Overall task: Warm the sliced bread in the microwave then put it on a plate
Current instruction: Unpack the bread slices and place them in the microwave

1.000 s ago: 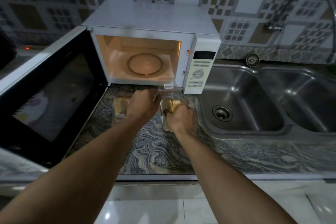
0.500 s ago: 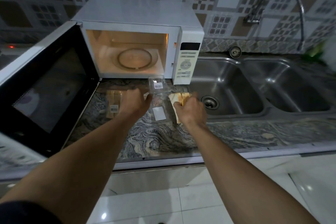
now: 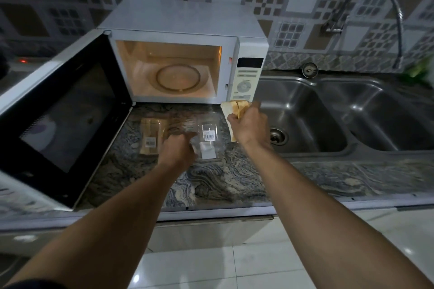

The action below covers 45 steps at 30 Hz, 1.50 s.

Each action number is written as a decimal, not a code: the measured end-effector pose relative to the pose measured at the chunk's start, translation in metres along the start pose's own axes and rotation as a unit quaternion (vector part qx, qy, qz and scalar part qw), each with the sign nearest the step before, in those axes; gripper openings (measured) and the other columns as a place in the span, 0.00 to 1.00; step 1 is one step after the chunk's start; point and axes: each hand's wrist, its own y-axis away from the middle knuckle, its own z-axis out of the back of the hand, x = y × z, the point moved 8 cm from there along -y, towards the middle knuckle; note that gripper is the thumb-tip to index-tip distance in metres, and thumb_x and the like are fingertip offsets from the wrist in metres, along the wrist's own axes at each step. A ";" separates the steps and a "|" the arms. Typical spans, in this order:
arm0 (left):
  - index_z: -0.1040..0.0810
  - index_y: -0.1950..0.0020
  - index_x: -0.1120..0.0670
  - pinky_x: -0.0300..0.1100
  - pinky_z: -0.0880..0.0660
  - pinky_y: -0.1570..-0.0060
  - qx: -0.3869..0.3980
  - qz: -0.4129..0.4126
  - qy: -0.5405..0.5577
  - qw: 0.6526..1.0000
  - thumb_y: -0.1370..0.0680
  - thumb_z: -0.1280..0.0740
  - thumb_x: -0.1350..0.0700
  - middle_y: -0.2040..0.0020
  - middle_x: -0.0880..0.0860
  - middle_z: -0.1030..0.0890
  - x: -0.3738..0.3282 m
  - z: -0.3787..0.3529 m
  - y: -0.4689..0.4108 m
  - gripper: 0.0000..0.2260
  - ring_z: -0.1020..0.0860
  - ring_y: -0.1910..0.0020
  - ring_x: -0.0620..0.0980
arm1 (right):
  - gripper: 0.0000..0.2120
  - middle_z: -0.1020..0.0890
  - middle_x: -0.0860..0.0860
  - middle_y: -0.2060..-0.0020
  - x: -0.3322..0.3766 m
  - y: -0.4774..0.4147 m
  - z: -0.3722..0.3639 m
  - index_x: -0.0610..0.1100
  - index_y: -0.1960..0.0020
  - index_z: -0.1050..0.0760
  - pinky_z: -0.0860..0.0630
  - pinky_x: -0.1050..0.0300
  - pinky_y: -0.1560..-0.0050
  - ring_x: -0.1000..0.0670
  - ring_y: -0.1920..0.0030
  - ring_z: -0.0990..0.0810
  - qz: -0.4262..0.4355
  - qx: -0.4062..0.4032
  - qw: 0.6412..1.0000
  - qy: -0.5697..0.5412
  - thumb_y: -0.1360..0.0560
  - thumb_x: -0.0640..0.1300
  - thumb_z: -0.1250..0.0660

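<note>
The white microwave (image 3: pixel 185 19) stands on the counter with its door (image 3: pixel 63 115) swung wide open to the left, its lit cavity showing an empty glass turntable (image 3: pixel 178 77). My right hand (image 3: pixel 250 125) grips sliced bread (image 3: pixel 236 107) just below the microwave's control panel. A clear plastic bread package (image 3: pixel 209 138) lies open on the counter between my hands. My left hand (image 3: pixel 178 150) rests at the package's left edge, fingers curled; its grip is blurred. A second packed bread package (image 3: pixel 151 136) lies to the left. No plate is in view.
A marbled stone counter (image 3: pixel 211 183) runs to a steel double sink (image 3: pixel 328 119) on the right, with a curved tap (image 3: pixel 375 7) above it. The open microwave door overhangs the counter's left part. White floor tiles (image 3: pixel 234 265) lie below.
My right hand has lifted the bread slices out of the clear package and up toward the microwave. My left hand has stayed at the package. The camera has pulled back a little.
</note>
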 end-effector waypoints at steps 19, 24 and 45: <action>0.43 0.21 0.58 0.54 0.37 0.27 0.094 0.094 0.056 0.990 0.23 0.42 0.64 0.22 0.62 0.39 0.052 -0.054 -0.077 0.30 0.40 0.23 0.61 | 0.25 0.17 0.44 0.52 0.073 -0.054 -0.038 0.39 0.36 0.33 0.30 0.55 0.63 0.43 0.55 0.19 0.101 0.013 0.994 0.025 0.23 0.54 0.30; 0.48 0.19 0.54 0.58 0.43 0.25 0.119 0.108 0.049 0.986 0.16 0.47 0.56 0.20 0.62 0.47 0.060 -0.071 -0.091 0.25 0.43 0.23 0.64 | 0.24 0.17 0.44 0.51 0.088 -0.072 -0.061 0.40 0.37 0.33 0.30 0.55 0.62 0.42 0.52 0.18 0.110 0.016 0.993 0.024 0.23 0.54 0.30; 0.43 0.20 0.52 0.53 0.54 0.22 0.019 0.020 -0.087 0.996 0.18 0.53 0.48 0.20 0.55 0.44 0.061 -0.074 -0.115 0.25 0.50 0.20 0.56 | 0.29 0.20 0.40 0.40 0.105 -0.202 -0.187 0.37 0.27 0.38 0.24 0.50 0.47 0.39 0.39 0.21 0.047 0.079 0.996 -0.023 0.22 0.48 0.33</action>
